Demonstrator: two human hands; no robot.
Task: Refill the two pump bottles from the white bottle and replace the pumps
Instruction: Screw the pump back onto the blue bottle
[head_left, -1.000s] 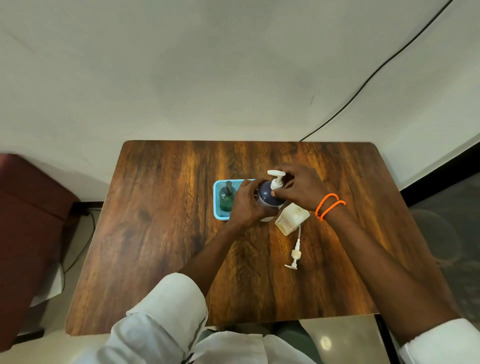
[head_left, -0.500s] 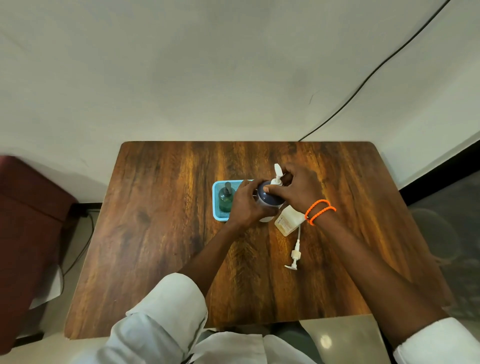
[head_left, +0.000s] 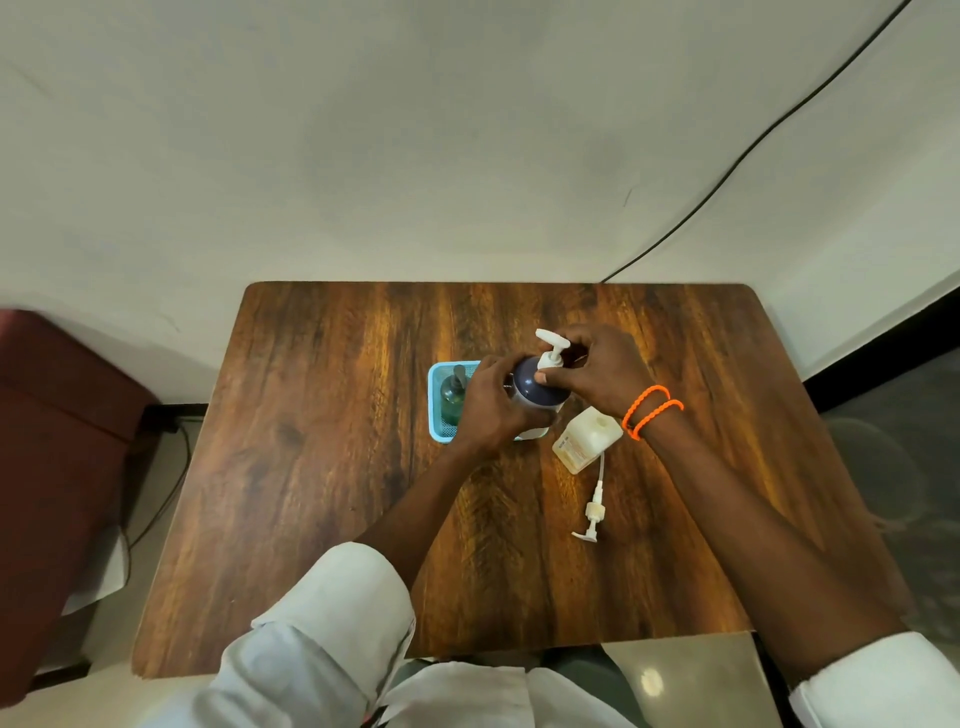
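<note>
A dark blue pump bottle (head_left: 535, 387) stands at the blue basket's right end, with a white pump (head_left: 552, 348) on its neck. My left hand (head_left: 493, 410) grips the bottle's body from the left. My right hand (head_left: 597, 374) pinches the pump's collar from the right, thumb on the near side. A pale cream bottle (head_left: 586, 440) stands uncapped just right of the basket, and its white pump (head_left: 594, 512) with a long tube lies on the table in front of it. A dark green pump bottle (head_left: 454, 395) stands in the blue basket (head_left: 435, 415).
The wooden table (head_left: 322, 467) stands against a pale wall. A dark red seat (head_left: 52, 467) stands at the left, with a black cable on the floor beside it. Another black cable (head_left: 753, 150) runs up the wall at the back right.
The white pump's spout has swung round under my right hand's fingers, from pointing right to pointing back left. My left hand has kept its grip on the bottle.
</note>
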